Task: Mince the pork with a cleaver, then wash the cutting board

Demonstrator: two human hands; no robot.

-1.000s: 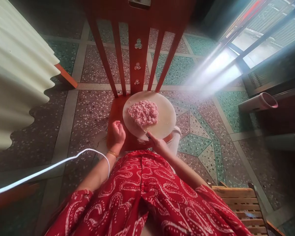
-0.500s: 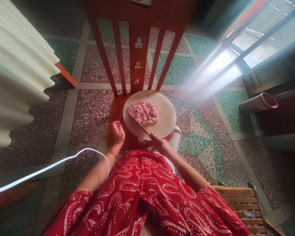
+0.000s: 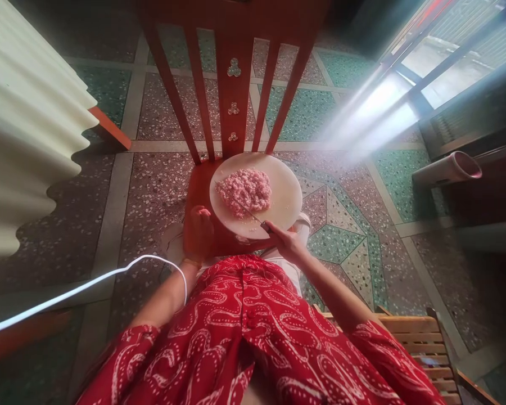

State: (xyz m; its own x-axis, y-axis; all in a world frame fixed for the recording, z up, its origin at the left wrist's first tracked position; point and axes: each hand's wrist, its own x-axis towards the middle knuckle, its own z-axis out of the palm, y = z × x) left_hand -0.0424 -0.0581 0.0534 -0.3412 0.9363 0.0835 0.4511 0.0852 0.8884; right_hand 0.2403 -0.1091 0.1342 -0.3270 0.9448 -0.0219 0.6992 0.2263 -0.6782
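Observation:
A round white board (image 3: 284,194) lies on the seat of a red wooden chair (image 3: 202,180). A heap of pink minced meat (image 3: 244,190) sits on its left half. My right hand (image 3: 287,241) grips a knife (image 3: 247,211) by the handle at the board's near edge, and the blade lies across the mince. My left hand (image 3: 198,232) rests on the chair seat just left of the board, fingers curled loosely, holding nothing.
The chair's slatted back (image 3: 231,84) rises beyond the board. A white corrugated sheet (image 3: 29,124) stands at left, a white cable (image 3: 88,284) crosses the terrazzo floor, a slatted wooden stool (image 3: 421,349) sits at lower right, and a pink-rimmed tube (image 3: 451,169) lies at right.
The knife has swung from the mince's near right edge to its left side, and now lies across the heap. My right hand shifted slightly right. My left hand dropped flatter onto the seat.

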